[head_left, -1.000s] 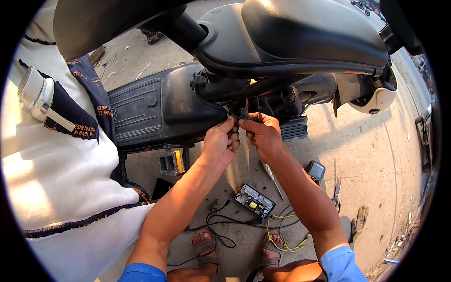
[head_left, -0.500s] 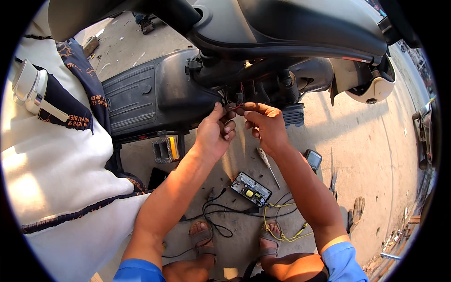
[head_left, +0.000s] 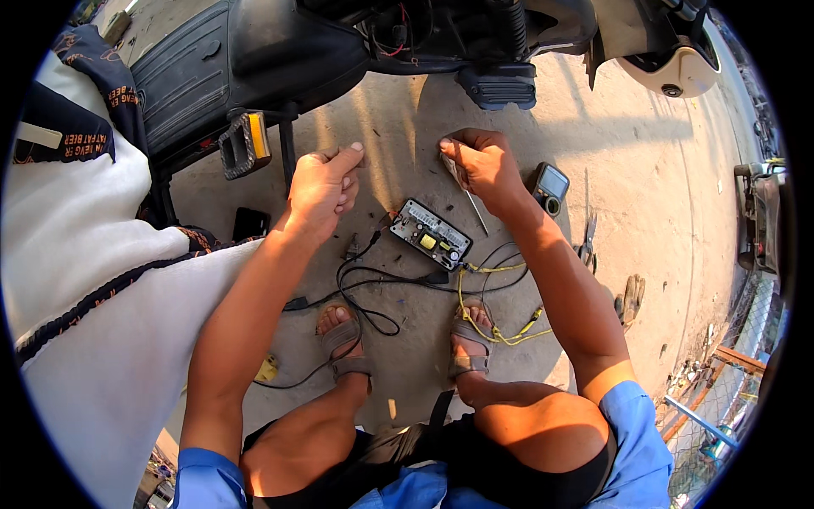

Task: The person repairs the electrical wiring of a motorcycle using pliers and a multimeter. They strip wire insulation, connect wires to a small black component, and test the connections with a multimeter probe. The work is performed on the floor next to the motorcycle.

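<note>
My left hand [head_left: 325,193] is closed above the ground, thumb pressed on the bent fingers; anything pinched there is hidden. My right hand [head_left: 487,170] is closed in a pinch; I cannot make out anything in it. Just below it a screwdriver [head_left: 477,212] lies on the ground, its handle partly covered by the hand. Between my forearms lies an opened case with a circuit board [head_left: 431,235], joined to black cable [head_left: 356,276] and yellow wires [head_left: 466,305]. Thin red wires [head_left: 394,52] hang in the dark frame of the scooter [head_left: 280,64], away from both hands.
A handheld meter [head_left: 551,185], pliers [head_left: 588,242] and work gloves [head_left: 630,299] lie right of my right forearm. A black pedal [head_left: 246,146] with a yellow reflector juts from the scooter. White padded cloth [head_left: 93,246] drapes at left. A white helmet [head_left: 678,72] hangs upper right.
Both hands have drawn back from the red wires at the scooter and moved apart. The view has tilted toward me, so the scooter sits higher; the board and screwdriver stay on the ground.
</note>
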`<state>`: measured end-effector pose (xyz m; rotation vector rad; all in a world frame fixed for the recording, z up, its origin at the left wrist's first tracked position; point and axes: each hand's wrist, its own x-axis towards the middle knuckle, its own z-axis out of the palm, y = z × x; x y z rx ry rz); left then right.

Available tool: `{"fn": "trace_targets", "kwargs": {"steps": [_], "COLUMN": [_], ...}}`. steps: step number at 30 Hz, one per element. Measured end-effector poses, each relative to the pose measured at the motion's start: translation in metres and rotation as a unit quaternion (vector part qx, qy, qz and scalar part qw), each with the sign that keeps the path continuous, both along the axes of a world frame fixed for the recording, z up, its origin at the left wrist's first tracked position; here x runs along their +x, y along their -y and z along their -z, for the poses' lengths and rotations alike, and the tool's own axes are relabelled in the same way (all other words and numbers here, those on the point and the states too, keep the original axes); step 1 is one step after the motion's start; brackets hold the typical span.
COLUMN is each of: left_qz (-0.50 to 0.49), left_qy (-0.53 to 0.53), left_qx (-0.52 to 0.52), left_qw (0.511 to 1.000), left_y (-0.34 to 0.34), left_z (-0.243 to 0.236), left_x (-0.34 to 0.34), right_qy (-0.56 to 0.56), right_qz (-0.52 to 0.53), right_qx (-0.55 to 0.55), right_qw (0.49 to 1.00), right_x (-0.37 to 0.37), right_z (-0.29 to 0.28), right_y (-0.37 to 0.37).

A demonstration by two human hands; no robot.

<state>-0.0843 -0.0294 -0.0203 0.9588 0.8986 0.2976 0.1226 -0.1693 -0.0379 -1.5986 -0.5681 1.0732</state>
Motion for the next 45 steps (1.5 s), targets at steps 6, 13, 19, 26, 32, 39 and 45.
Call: {"fn": "trace_targets", "kwargs": {"steps": [6,13,19,26,32,39,45], "left_qz": [0.05,0.149,0.221,0.273,0.358,0.335,0.216], "left_qy": [-0.035,0.007,0.061,-0.217,-0.098,-0.043,-0.008], "left_qx": [0.018,0.511,0.656,0.506,0.432,0.466,0.502], "left_qw": [0.998,0.847,0.719,0.789,0.822,0.818,0.837], "left_y": [0.019,0.093,0.148,0.097,0.104,0.106,0.094], "left_z": [0.021,-0.004,0.001,0.032,0.031,0.019,0.003], "left_x": [-0.058,-0.058,-0.034,-0.063,-0.064,-0.044,-0.031], "right_qy": [0.003,-0.299,-0.586,0.039,0.458,0.462,0.068], "right_qz": [-0.026,-0.095,-0.006,0.049,0.107,0.094,0.039], "right_qx": [-0.016,0.041,0.062,-0.045,-0.332,-0.344,-0.015], "right_qw": [1.0,0.949,0.808,0.997,0.818,0.812,0.997], "right_x": [-0.003,-0.059,-0.142,-0.009,0.094,0.095,0.033], "right_z": [0.013,0.006,0.005,-0.014,0.083,0.11,0.028], "right_y": [0.044,0.094,0.099,0.128,0.179,0.174,0.127]}}
